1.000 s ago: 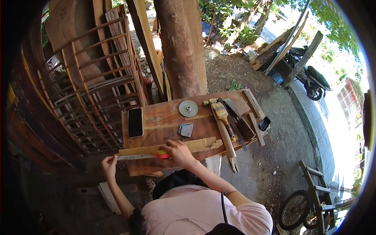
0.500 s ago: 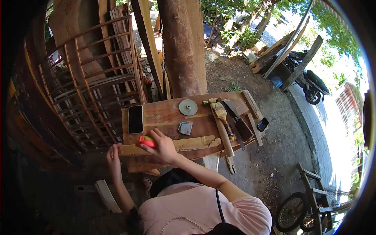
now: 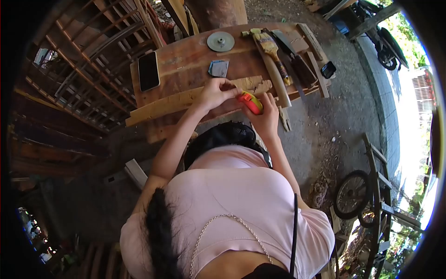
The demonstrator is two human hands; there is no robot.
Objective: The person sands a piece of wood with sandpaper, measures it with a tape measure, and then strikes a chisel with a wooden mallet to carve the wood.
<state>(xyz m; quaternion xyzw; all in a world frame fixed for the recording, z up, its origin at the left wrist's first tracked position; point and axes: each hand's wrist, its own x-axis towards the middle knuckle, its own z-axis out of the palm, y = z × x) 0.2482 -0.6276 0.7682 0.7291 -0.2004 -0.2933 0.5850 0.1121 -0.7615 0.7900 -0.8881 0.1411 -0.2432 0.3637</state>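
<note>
Smooth, rounded tape measure (image 3: 252,103) in curled right hand (image 3: 265,116) (left hand (image 3: 214,95), fingertips bunched, hold unclear)

Bench (image 3: 181,74), wooden: trunk (image 3: 218,13) behind its far edge. Slatted wooden frame (image 3: 93,65): beyond its left edge. Floor (image 3: 306,125), grey, littered: I see it past the right edge. Ladder (image 3: 384,182), spoked wheel (image 3: 351,194): well off the near right corner. Paved strip (image 3: 378,97): farther right. Light: brightest there on my feed, left side shaded.
</note>
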